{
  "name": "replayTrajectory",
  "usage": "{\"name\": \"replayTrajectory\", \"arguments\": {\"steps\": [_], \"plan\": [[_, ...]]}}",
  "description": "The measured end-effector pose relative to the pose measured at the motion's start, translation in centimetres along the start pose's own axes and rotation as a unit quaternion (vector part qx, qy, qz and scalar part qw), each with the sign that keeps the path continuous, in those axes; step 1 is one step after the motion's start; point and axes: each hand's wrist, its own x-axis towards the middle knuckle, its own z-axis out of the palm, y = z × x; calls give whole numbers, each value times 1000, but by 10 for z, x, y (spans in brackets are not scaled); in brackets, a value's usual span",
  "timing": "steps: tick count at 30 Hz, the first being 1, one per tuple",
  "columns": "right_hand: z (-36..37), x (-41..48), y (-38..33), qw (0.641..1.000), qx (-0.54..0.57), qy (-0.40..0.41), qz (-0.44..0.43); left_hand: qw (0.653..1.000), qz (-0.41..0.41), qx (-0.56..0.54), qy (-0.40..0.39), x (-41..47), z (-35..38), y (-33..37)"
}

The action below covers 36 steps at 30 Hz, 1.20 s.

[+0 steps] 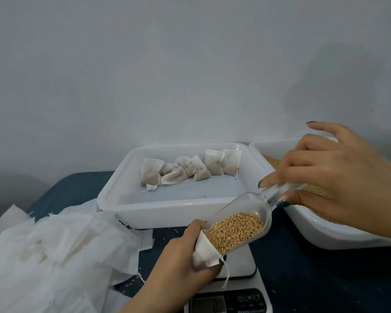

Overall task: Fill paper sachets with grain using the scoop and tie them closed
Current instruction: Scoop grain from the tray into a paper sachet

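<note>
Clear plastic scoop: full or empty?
Partly full: golden grain fills the lower end of the clear plastic scoop, inside the white paper sachet.

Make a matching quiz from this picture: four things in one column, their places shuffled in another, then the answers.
1 scoop
2 open sachet
3 filled sachets
4 empty sachets

A in the middle white tray
B piled at the table's left
C gripped by the right hand
D held in the left hand

Pairs: 1-C, 2-D, 3-A, 4-B

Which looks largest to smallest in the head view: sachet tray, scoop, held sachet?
1. sachet tray, largest
2. scoop
3. held sachet, smallest, though the left hand hides part of it
</note>
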Motion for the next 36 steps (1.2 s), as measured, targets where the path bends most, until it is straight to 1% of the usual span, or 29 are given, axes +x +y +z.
{"name": "replayTrajectory", "arguments": {"steps": [10, 14, 24, 31, 36], "plan": [[3, 0, 4, 999, -24, 29, -4, 999, 1, -38, -6, 0, -2, -2], [5, -1, 7, 998, -31, 46, -6, 1000, -3, -28, -10, -1, -3, -2], [3, -1, 7, 998, -42, 53, -19, 999, 6, -51, -16, -1, -3, 1], [5, -1, 11, 996, -50, 72, -13, 995, 15, -92, -18, -2, -4, 4], [9, -3, 14, 996, -53, 77, -7, 995, 24, -91, -15, -3, -4, 4]]}}
